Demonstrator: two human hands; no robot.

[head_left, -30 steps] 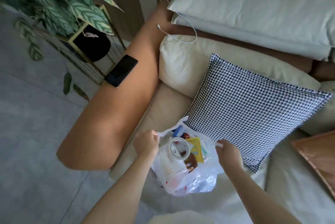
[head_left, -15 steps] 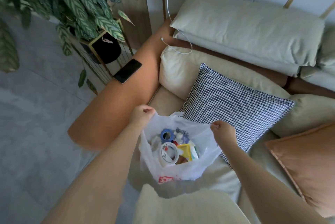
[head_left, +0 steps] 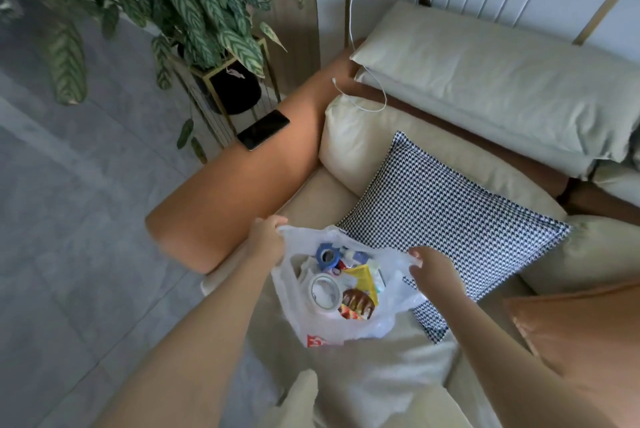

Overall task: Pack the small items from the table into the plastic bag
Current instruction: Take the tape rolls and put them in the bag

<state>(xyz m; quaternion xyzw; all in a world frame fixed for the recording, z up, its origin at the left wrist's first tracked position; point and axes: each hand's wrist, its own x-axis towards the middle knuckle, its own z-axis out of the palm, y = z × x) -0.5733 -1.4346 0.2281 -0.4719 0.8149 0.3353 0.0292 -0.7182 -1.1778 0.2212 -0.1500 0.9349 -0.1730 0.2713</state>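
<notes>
The left hand (head_left: 266,240) pinches the near-left rim of the plastic bag (head_left: 332,327), fingers curled tight on the film. Between the two sets of fingers the bag hangs open over the sofa seat (head_left: 381,368), holding a white tape roll (head_left: 325,291), a blue tape roll (head_left: 327,256) and a yellow packet (head_left: 360,283). The right hand (head_left: 433,271) grips the opposite rim. The film looks thin, soft and slippery, the load light; hold the rim gathered, not a single layer.
</notes>
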